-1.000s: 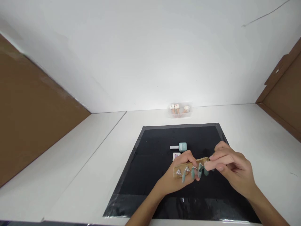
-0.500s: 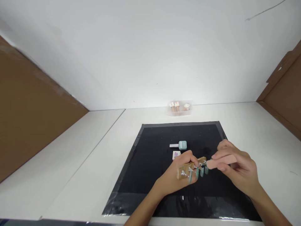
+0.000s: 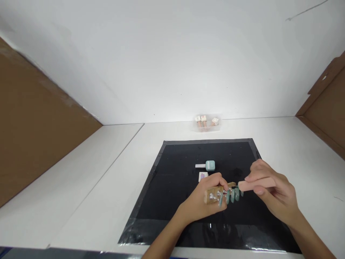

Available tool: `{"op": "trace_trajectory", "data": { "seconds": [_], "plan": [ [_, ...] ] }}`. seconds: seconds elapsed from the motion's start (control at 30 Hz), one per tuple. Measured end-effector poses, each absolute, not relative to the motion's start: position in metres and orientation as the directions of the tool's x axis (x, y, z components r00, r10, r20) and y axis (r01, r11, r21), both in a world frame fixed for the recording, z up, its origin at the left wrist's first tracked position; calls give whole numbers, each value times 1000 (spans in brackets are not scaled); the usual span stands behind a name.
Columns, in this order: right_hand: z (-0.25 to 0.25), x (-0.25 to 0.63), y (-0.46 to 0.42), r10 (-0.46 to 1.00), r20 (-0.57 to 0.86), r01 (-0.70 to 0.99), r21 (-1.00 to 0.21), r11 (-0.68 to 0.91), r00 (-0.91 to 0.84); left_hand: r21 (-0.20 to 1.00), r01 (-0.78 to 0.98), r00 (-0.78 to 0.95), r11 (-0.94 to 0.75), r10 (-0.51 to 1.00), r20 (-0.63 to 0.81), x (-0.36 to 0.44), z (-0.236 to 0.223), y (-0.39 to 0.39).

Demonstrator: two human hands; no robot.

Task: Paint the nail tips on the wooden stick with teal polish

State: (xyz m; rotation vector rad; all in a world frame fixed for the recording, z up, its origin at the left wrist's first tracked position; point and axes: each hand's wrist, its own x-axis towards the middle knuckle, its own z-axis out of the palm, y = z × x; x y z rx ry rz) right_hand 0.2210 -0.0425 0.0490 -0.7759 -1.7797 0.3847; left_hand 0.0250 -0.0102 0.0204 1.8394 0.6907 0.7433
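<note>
Lower right of centre, left hand (image 3: pixel 198 202) is wrapped round a wooden nail stand (image 3: pixel 209 197), held up over the black mat (image 3: pixel 159 205). Metal posts (image 3: pixel 211 196) line its face, teal nail tips (image 3: pixel 232 196) fixed along them; I count at least five. Stand runs roughly left to right, right end a bit higher in frame.

Just right of it, right hand (image 3: pixel 277 196) pinches a pale pink bar (image 3: pixel 257 183) between thumb and fingers. Bar's left end is at the right-end tips and covers part of that spot. Can't tell if it touches; can't tell cap from buffer either.

Progress, my read: every tip I can make out is teal, so colour looks to be on. Work in hand seems to be at the right end of the row. Finish on each tip is too small to judge, so can't say how many are left.

Above the hands, centre-right: teal polish bottle (image 3: pixel 210 166) lying on its side on the mat, pale handle pointing left. Below it, small white box (image 3: pixel 203 176) with purple print, partly behind left hand. Farther up, clear plastic bin (image 3: pixel 206 130) on the white bench (image 3: pixel 107 201), white-capped pink pieces (image 3: pixel 204 118) inside.
</note>
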Motion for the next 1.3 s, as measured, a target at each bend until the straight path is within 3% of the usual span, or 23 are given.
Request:
{"op": "trace_trajectory", "data": {
  "seconds": [0.2,0.67,1.3],
  "plan": [
    [53,220,-42,665,715,339,-584,737,-216,952,145,646,-269,754,115,26,25,-10],
    [53,220,-42,664,699,345,-574,743,-265,955,155,627,-252,772,102,28,26,-9],
    [52,219,-43,656,722,290,-593,751,-220,962,163,632,-219,772,69,29,28,-11]
  ]
}}
